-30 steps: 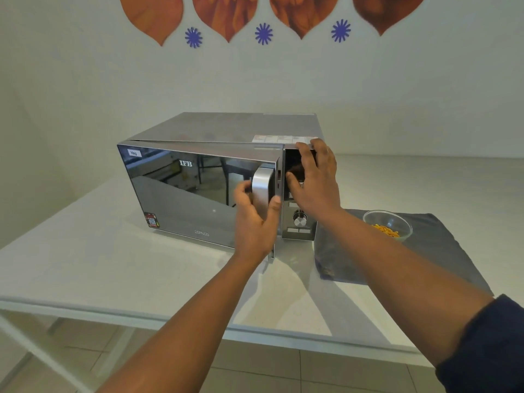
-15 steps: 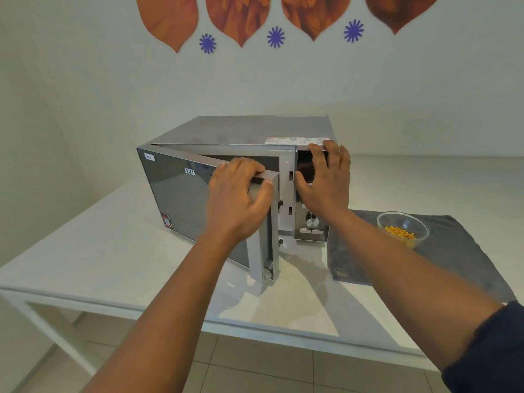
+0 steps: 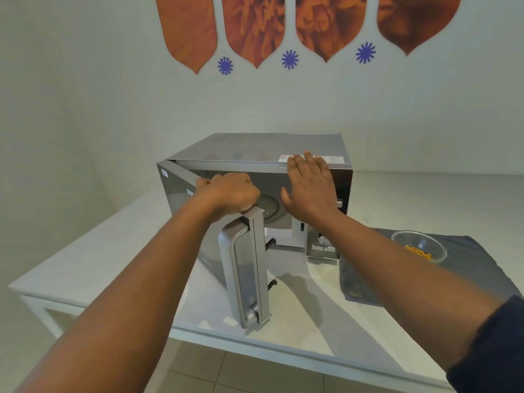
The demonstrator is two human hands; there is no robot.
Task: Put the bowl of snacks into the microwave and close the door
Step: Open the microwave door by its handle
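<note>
A silver microwave [image 3: 255,148] stands on the white table [image 3: 99,268]. Its mirrored door [image 3: 246,268] is swung out towards me, about half open, hinged at the left. My left hand [image 3: 229,194] grips the top edge of the door near its handle side. My right hand [image 3: 309,191] is open, fingers spread, in front of the microwave's upper right front by the control panel [image 3: 323,245]; contact is unclear. The glass turntable shows inside between my hands. A clear glass bowl of orange snacks [image 3: 419,248] sits to the right of the microwave.
The bowl rests on a dark grey cloth [image 3: 465,268] at the right of the table. The table's front edge runs below the door tip. A white wall with orange leaf shapes and blue stars stands behind the microwave. Tiled floor lies below.
The door has swung further open towards me. My left hand shifted from the handle to the door's top edge. My right hand rose from the control panel to the upper front.
</note>
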